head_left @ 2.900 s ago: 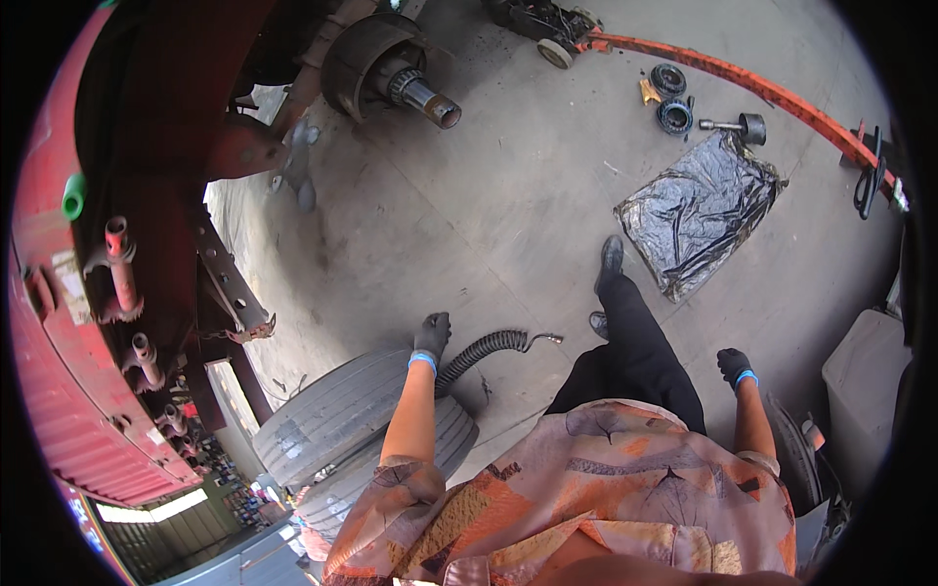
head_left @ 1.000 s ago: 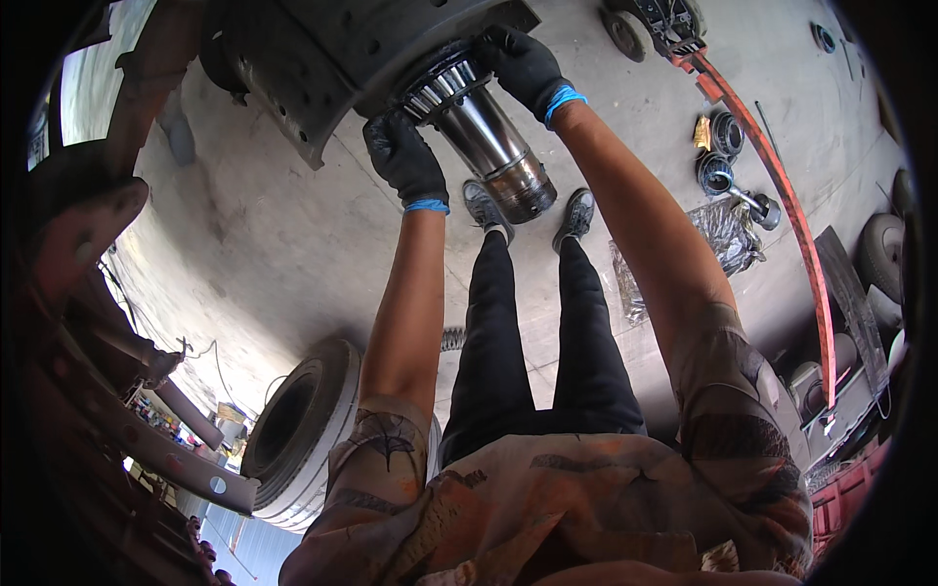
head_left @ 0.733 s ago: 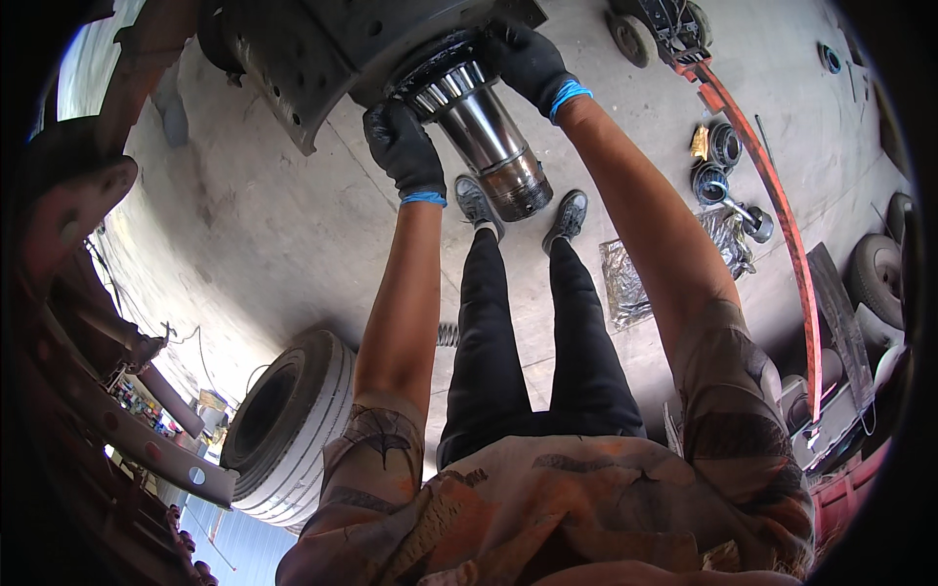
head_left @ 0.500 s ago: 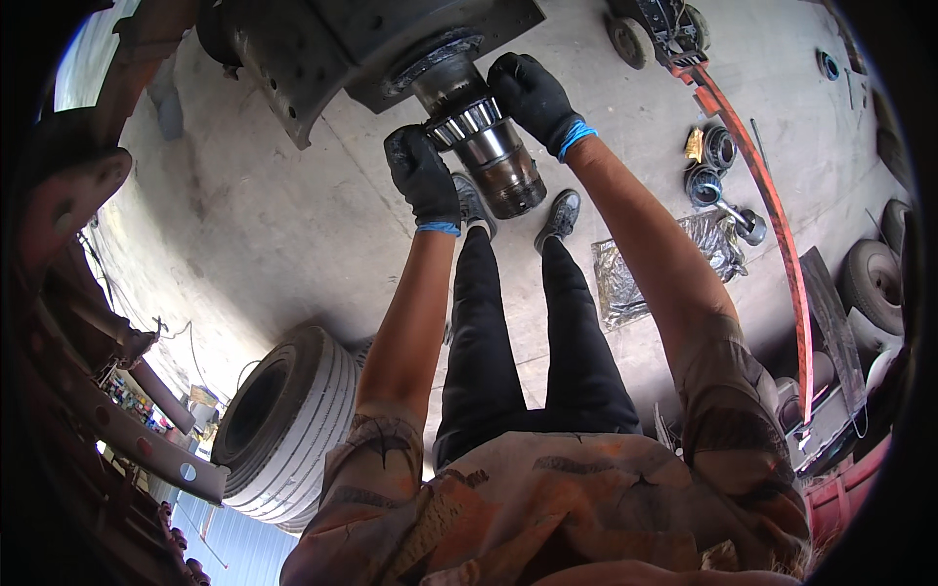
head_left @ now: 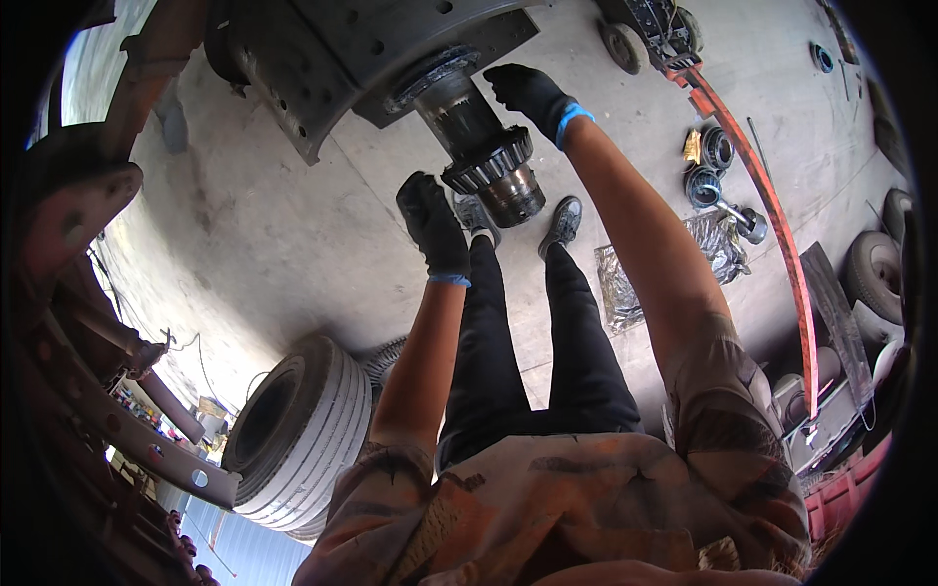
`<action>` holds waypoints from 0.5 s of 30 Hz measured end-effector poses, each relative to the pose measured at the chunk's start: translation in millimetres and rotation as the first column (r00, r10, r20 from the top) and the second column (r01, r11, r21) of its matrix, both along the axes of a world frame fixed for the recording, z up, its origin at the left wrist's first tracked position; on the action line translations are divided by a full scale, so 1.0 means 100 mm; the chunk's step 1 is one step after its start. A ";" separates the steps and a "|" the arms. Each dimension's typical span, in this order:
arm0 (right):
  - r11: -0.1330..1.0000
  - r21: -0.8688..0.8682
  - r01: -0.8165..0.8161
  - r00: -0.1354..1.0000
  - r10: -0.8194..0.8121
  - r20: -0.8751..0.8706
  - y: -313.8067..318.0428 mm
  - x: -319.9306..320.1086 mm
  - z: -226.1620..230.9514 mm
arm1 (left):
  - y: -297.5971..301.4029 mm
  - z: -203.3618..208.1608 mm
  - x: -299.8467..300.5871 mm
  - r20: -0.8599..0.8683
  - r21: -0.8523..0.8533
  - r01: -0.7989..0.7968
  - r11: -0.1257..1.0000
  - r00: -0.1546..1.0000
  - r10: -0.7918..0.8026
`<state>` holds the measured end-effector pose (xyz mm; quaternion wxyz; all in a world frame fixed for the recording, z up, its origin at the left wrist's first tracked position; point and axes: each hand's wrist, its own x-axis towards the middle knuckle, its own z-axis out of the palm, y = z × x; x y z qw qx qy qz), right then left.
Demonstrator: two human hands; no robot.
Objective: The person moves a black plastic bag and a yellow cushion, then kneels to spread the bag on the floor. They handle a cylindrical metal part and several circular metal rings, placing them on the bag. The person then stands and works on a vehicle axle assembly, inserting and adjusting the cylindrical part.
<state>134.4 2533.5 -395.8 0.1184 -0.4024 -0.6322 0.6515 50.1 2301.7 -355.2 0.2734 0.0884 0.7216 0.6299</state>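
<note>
The spindle (head_left: 457, 119) slants down-right toward the shoes (head_left: 563, 223); the bearing (head_left: 489, 163) rings it near its tip, coaxial. Left hand (head_left: 432, 225) and right hand (head_left: 531, 100), half-curled, hold nothing.

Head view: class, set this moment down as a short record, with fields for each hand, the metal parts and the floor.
Left hand: gloved, beside the roller bearing, no grip on it
Right hand: gloved, beside the spindle
Metal parts: roller bearing around the spindle, near its free end
Floor, person's right: black plastic sheet
Floor, person's left: tyre
</note>
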 end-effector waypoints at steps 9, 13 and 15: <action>0.985 0.157 -0.078 0.954 0.028 0.298 0.14 -0.46 0.15 | -0.90 -0.11 -0.17 0.092 -0.222 0.019 0.975 0.996 0.001; 0.767 0.557 -0.318 0.850 -0.030 0.527 -0.02 -0.49 0.57 | -1.14 0.03 -0.13 0.225 -0.256 -0.020 0.967 0.971 0.080; 0.837 0.504 -0.213 0.870 -0.072 0.487 -0.20 -0.58 0.88 | -1.28 0.03 -0.13 0.220 -0.282 -0.033 0.959 0.971 0.098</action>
